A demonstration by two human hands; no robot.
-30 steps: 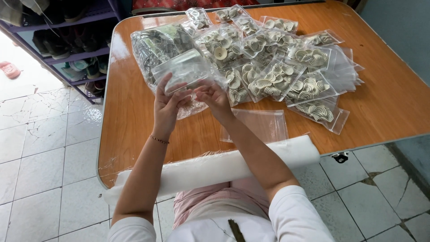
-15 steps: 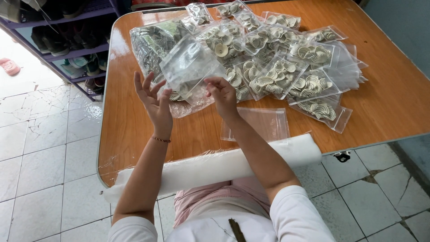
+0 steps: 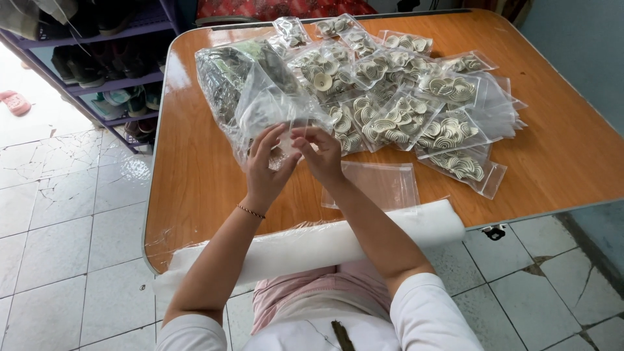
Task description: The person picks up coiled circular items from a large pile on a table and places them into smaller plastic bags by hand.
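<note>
Head camera, looking down: nearest the body, a white roll of padding (image 3: 325,244) lies along the table's near edge, partly overhanging it. Just beyond, an empty clear bag (image 3: 380,184) lies flat on the orange table (image 3: 195,195). Above that, the left hand (image 3: 268,170) and right hand (image 3: 322,155) are close together, fingertips pinching the mouth of a small clear bag (image 3: 279,114) raised off the table; both look clamped on its rim, though how firmly cannot be told. Behind it sits a big crumpled plastic sack (image 3: 227,81), and further back a spread of filled bags of pale round pieces (image 3: 403,110) overlapping each other.

The film is thin and slick, so one pinch could slip and the bag drop or twist shut. If it holds pieces, a tilt could spill them toward the edge and the tiled floor (image 3: 58,227). An elbow could also nudge the overhanging roll off the table.
</note>
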